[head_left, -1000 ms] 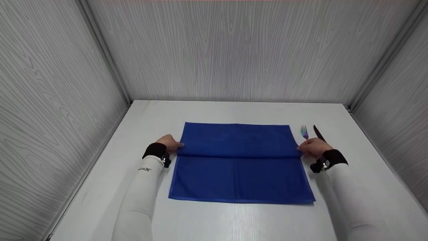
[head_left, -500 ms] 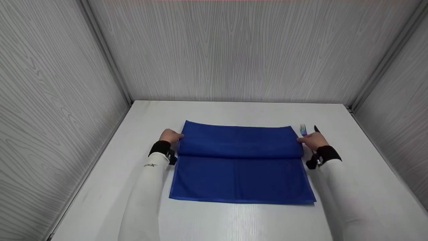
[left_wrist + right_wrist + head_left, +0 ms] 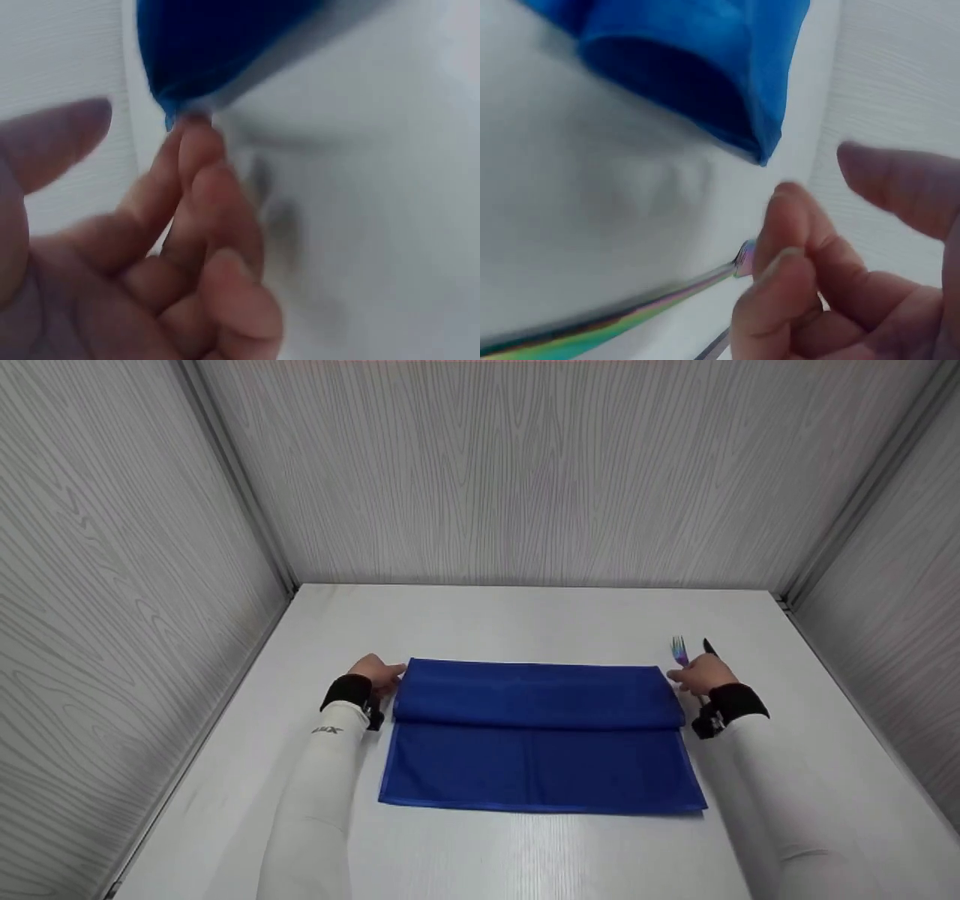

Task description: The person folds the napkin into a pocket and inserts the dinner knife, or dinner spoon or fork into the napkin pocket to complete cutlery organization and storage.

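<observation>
A blue cloth [image 3: 536,769] lies spread on the white table, its far part folded over into a puffy band [image 3: 536,694]. My left hand [image 3: 375,671] is at the band's left end. In the left wrist view its thumb stands away from the fingers [image 3: 217,202], whose tips are at the cloth's corner [image 3: 169,109]; whether they touch it I cannot tell. Beyond the band's right end is my right hand [image 3: 703,673], thumb and fingers apart and off the cloth. The right wrist view shows the fold's hollow end [image 3: 675,90].
Close by the right hand lie a rainbow-coloured fork [image 3: 679,651] and a dark-tipped knife [image 3: 709,646], both partly hidden by that hand. Pale wood-grain panels [image 3: 517,472] enclose the white table [image 3: 525,855] at the back and sides.
The cloth's far edge has come nearer and the folded band has shifted toward me. My fingers have let go of its ends, and the left hand has moved slightly outward.
</observation>
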The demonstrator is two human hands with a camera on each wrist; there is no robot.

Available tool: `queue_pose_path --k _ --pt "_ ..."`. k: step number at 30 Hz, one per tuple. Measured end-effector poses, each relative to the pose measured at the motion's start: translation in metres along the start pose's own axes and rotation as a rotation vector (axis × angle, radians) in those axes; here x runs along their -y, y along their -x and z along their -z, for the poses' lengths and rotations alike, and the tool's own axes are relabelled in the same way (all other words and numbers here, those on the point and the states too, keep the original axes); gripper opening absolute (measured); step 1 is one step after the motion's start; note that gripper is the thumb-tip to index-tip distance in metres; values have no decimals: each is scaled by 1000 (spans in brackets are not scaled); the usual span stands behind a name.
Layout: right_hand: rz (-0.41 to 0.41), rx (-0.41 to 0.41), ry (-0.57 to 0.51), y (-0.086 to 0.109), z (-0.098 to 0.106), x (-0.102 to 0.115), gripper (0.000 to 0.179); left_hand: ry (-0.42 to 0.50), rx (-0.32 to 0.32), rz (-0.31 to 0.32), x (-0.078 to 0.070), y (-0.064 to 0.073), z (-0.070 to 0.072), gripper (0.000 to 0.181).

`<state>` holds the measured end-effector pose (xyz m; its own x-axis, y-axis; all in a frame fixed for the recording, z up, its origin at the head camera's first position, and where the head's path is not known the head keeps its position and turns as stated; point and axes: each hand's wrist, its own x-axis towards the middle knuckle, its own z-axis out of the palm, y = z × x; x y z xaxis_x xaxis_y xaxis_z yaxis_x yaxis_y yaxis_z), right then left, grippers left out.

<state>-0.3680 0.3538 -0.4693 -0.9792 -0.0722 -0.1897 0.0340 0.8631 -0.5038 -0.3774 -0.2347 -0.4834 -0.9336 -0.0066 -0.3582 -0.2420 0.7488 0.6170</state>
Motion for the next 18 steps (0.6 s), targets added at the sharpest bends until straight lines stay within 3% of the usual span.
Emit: queue_pose_path --k 4,7,11,14,16,18 --pt "-44 -60 39 -18 -13 13 36 8 -169 21 -9 -15 -18 46" --pt "-76 -95 48 -28 -22 17 32 -9 -249 28 -15 -22 -27 50" --pt "-78 -122 37 -35 -25 17 42 22 -254 10 -18 -24 -32 50" --pt "-43 -116 -27 -32 -19 12 39 99 -249 -56 -17 -18 -28 43" --pt "-21 -89 -124 -26 -13 7 33 187 -241 -118 -15 -11 -22 36" --pt "3 -34 -288 -16 -6 2 32 328 -187 -170 -13 -4 -16 28"
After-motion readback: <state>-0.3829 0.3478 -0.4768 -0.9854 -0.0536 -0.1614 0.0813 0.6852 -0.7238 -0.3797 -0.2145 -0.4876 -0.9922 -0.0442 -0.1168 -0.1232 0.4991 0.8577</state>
